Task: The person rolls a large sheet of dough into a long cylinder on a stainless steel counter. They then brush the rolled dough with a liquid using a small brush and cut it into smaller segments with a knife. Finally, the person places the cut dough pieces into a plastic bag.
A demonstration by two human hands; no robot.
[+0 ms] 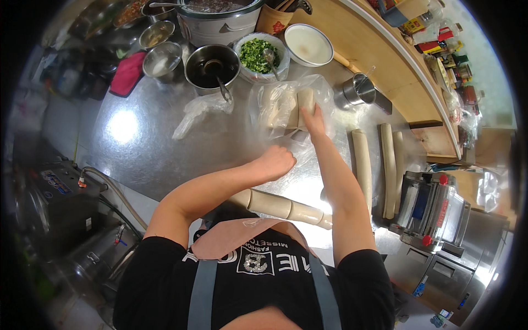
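Observation:
My right hand [314,120] grips a dough piece [305,99] at the mouth of a clear plastic bag [260,103]. More pale dough pieces [277,108] lie inside that bag, blurred by the film. Just short of the bag's near edge, my left hand [277,162] is curled into a fist. Its fingers are turned away from view, so I cannot see whether it pinches the plastic. Close to my body lies a row of cut dough pieces [270,203], partly covered by my left arm and apron. One long dough roll [362,165] lies right of my right forearm.
Along the back stand a bowl of chopped greens [253,55], a pot of dark liquid [202,78], a bowl of whitish liquid [308,44] and a metal cup [358,88]. Two more dough rolls [387,169] lie beside a dough-rolling machine [429,210] on the right. Crumpled plastic [202,111] lies left.

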